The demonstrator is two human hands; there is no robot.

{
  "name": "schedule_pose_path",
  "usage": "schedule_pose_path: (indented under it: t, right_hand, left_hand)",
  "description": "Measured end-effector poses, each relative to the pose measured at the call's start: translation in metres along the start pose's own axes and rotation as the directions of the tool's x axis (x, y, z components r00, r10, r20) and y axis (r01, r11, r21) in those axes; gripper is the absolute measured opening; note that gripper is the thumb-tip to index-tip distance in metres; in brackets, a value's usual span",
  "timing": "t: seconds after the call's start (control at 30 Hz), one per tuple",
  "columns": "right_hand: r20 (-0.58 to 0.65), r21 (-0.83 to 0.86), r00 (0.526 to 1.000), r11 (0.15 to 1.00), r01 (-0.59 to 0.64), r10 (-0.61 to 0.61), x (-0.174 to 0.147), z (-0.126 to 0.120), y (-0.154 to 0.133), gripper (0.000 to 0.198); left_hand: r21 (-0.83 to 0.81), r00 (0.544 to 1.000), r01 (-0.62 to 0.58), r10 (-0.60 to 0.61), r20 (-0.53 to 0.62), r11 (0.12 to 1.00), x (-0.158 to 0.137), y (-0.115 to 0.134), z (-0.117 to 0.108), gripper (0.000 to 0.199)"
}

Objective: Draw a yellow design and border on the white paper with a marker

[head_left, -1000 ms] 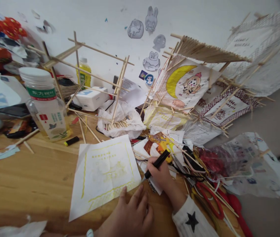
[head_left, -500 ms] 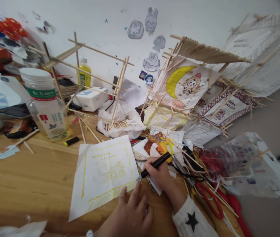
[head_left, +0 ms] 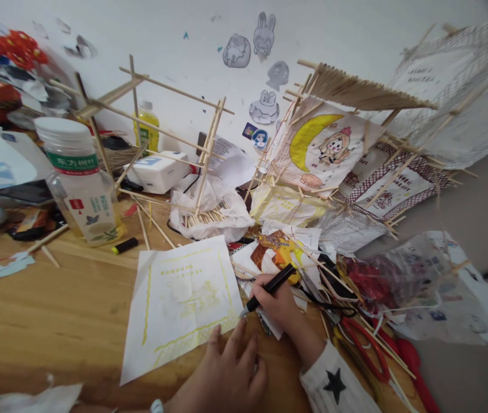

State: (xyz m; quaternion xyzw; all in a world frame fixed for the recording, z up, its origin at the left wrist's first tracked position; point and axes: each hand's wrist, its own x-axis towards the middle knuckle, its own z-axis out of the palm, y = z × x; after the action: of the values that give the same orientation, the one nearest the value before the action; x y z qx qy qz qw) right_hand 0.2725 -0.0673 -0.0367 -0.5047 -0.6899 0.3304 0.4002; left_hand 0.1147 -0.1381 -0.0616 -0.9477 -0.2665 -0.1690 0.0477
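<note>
A white paper sheet lies on the wooden table, bearing yellow border lines, small yellow writing, a faint yellow drawing and cross-hatching along its lower edge. My right hand grips a black marker, its tip at the sheet's lower right corner. Fingers apart, my left hand rests at the sheet's lower edge, fingertips touching the paper. A black marker cap with a yellow-green end sits beyond the sheet's upper left corner.
A large plastic bottle stands at the left. Behind the sheet rises a wooden stick frame. Decorated paper lanterns fill the back right. Red-handled scissors, loose sticks and plastic bags crowd the right side.
The marker tip has shifted very slightly right along the sheet's corner. My left hand stays in place on the paper's edge.
</note>
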Motion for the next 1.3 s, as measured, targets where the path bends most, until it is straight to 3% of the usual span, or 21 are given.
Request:
schedule_pose_path:
  t: [0.27,0.4,0.83,1.3]
  right_hand:
    - [-0.039,-0.013,0.999,1.0,0.002,-0.003,0.0009,0.0001,-0.001,0.02]
    - [-0.03,-0.039,0.999,0.999,0.02,-0.022,0.0011,0.0005,-0.0016,0.02]
    - [-0.099,0.05,0.995,0.999,-0.002,0.007,0.0004,-0.001,-0.0017,0.021]
    - [-0.067,-0.003,0.998,1.0,0.022,-0.022,0.0014,-0.0004,-0.0014,0.021]
  left_hand:
    - [0.003,0.999,-0.004,0.004,0.041,1.0,0.0007,-0.0009,-0.0006,0.027]
    - [0.014,1.0,-0.004,0.004,0.003,1.0,0.0007,-0.0002,-0.0006,0.026]
    - [0.009,1.0,-0.008,0.008,0.006,1.0,0.0,-0.0003,-0.0002,0.027]
    - [0.006,0.999,-0.006,0.006,-0.046,1.0,-0.0005,-0.0007,0.0022,0.027]
